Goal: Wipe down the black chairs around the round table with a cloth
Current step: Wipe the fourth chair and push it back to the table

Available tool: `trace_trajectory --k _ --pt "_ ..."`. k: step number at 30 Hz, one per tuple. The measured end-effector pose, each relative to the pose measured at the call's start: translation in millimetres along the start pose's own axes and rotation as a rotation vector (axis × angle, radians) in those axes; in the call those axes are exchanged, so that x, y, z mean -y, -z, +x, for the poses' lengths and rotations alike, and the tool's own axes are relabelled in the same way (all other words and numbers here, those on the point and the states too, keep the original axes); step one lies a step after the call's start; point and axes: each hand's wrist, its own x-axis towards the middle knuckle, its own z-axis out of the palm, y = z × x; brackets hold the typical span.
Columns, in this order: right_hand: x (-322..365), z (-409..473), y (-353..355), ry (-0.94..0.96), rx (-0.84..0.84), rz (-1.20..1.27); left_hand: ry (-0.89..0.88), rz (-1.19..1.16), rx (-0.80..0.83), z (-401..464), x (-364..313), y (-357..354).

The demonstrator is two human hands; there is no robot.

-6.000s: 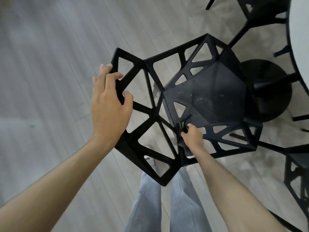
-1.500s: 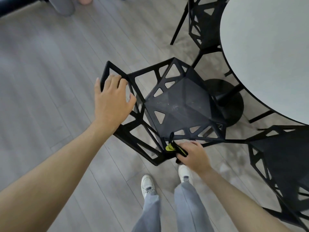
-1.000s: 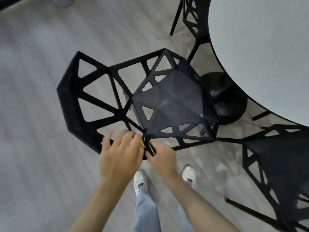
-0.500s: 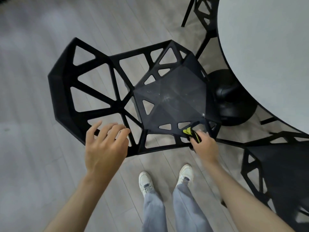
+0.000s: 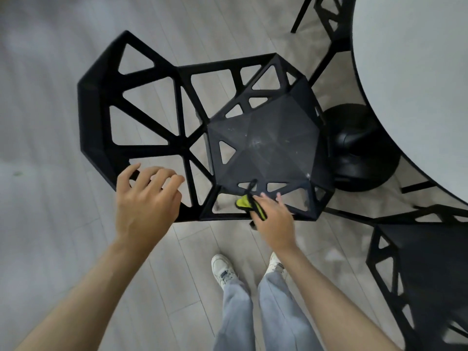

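A black chair (image 5: 268,145) with a frame of triangular openings stands in front of me, its backrest to the left. My right hand (image 5: 274,219) holds a yellow-green and black cloth (image 5: 247,202) against the near edge of the seat. My left hand (image 5: 145,201) hovers over the lower edge of the backrest with fingers loosely curled, holding nothing. Dust specks show on the seat.
The round white table (image 5: 415,79) fills the upper right, on a black pedestal base (image 5: 362,148). A second black chair (image 5: 425,272) stands at the right, a third (image 5: 334,19) at the top. My legs and white shoes (image 5: 224,271) are below, on grey wood floor.
My right hand has slid the cloth leftward along the seat's near edge. My left hand has stayed near the backrest's lower edge. Earlier it gripped the backrest top, then came to the cloth.
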Motion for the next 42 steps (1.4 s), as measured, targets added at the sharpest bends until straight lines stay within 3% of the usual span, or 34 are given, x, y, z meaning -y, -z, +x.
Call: trace_trajectory --k 4,6,10,16,26,35,42 --pt "-65 -8 39 -0.314 0.042 0.049 0.046 -0.003 -0.041 -1 -3 -2" --pt "-84 -5 61 -0.358 0.126 0.069 0.072 0.003 -0.049 -1 -6 -2" --pt "-81 2 71 -0.335 0.176 0.036 0.085 0.017 -0.011 0 -8 -1" --pt "-16 25 36 -0.18 0.197 -0.002 0.096 0.02 0.009 1 -9 0" --pt "-9 86 19 -0.242 0.414 -0.153 0.072 0.026 0.02 -1 -8 0" --pt "-7 25 64 -0.184 0.482 -0.066 0.053 0.013 -0.013 -3 -7 -3" --pt "16 53 25 -0.035 0.49 -0.17 0.028 0.026 -0.015 -7 -3 -7"
